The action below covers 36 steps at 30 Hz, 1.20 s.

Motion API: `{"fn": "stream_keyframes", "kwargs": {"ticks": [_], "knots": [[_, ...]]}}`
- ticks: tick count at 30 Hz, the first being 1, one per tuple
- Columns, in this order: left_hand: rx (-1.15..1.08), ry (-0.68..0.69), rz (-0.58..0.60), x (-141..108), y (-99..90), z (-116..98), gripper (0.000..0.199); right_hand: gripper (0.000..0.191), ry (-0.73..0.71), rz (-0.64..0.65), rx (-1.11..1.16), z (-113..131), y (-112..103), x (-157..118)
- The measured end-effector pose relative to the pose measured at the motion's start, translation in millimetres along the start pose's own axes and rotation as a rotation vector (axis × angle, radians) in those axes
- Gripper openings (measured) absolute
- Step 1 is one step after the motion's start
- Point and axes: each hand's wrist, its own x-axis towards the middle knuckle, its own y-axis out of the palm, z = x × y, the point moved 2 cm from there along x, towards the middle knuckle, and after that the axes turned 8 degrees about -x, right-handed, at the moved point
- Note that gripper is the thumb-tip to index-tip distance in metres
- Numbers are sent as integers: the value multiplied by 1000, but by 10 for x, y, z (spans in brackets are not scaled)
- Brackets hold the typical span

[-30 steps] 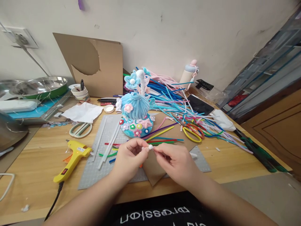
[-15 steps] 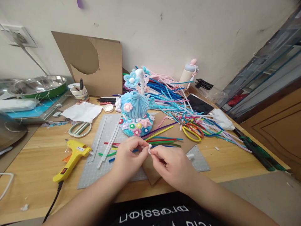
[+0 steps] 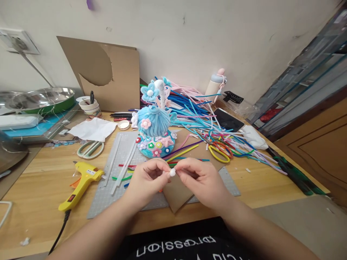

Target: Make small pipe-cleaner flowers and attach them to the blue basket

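Note:
A small white fuzzy ball (image 3: 172, 172), which looks like curled pipe cleaner, is pinched between the fingertips of both hands. My left hand (image 3: 148, 179) is closed on it from the left, thumb and index finger together. From the right, my right hand (image 3: 202, 180) grips it the same way. Just behind my hands stands a blue pipe-cleaner ornament (image 3: 154, 121) with a round base covered in colourful little flowers and a white curved stem on top. Coloured pipe-cleaner pieces (image 3: 184, 153) lie on the cardboard near my fingers.
A yellow glue gun (image 3: 81, 184) lies at left, with green-handled scissors (image 3: 90, 148) behind it. Glue sticks (image 3: 123, 169) rest on the grey cutting mat (image 3: 101, 202). Yellow-and-orange-handled scissors (image 3: 220, 153) and a pipe-cleaner heap (image 3: 189, 104) are at right. A phone (image 3: 228, 120) lies beyond.
My right fingers have shifted up, and the white piece now shows as a rounder ball instead of a small upright curl. The view has moved slightly.

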Motion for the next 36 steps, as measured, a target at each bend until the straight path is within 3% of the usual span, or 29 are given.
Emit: {"fn": "stream_keyframes", "kwargs": {"ticks": [3, 7, 14, 17, 20, 23, 26, 28, 30, 31, 33, 36], "knots": [[-32, -2, -67, -15, -8, 12, 14, 14, -42, -61, -103, 14, 28, -59], [23, 96, -122, -36, 9, -16, 11, 15, -95, -113, -171, 86, 59, -96], [98, 204, -122, -94, 67, -78, 9, 15, -85, -125, -69, 118, 95, -191], [118, 149, -115, -201, 137, -163, 11, 14, -113, -84, 10, 91, 92, -252], [151, 1, -127, -373, 249, -299, 14, 14, -157, 5, 9, 142, 53, -350], [182, -110, -101, -563, 385, -448, 15, 12, -179, 92, -25, 300, -40, -499], [219, -111, -48, -706, 517, -575, 14, 9, -212, 148, -44, 506, -175, -660], [291, -33, -19, -761, 601, -652, 11, 10, -258, 9, -90, 635, -303, -749], [426, 140, -8, -792, 691, -740, 6, 7, -276, -134, -135, 738, -427, -823], [507, 250, -2, -805, 741, -785, 5, 4, -252, -137, -136, 774, -472, -852], [649, 467, 22, -835, 847, -865, 10, 14, -112, -1, -35, 806, -522, -893], [774, 703, 49, -894, 970, -949, 15, 29, 198, 284, 376, 780, -527, -949]]}}
